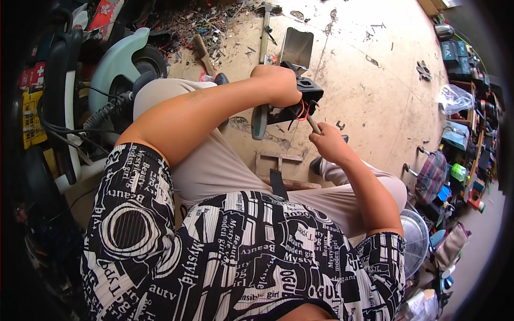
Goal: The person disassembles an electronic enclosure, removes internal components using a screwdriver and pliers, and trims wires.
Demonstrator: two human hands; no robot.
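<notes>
My left hand [276, 88] is closed on a black plastic housing [310, 88], with red and black wires hanging from its right side. My right hand [326, 140] is closed round a light-coloured handle [315, 125] of a tool, whose far end reaches the housing among the wires and is partly hidden. Under and behind the housing lies a long tool with a grey-green grip [259, 125]. A hammer [264, 40] lies further away on the floor, beside a metal dustpan [295, 47].
A scooter [115, 75] with cables stands at my left. A brush [203, 56] lies by scattered debris [198, 21]. A wooden frame [262, 160] is between my legs. At right are a fan [412, 243], a plaid-covered seat [431, 176], toolboxes [458, 61] and crowded shelving.
</notes>
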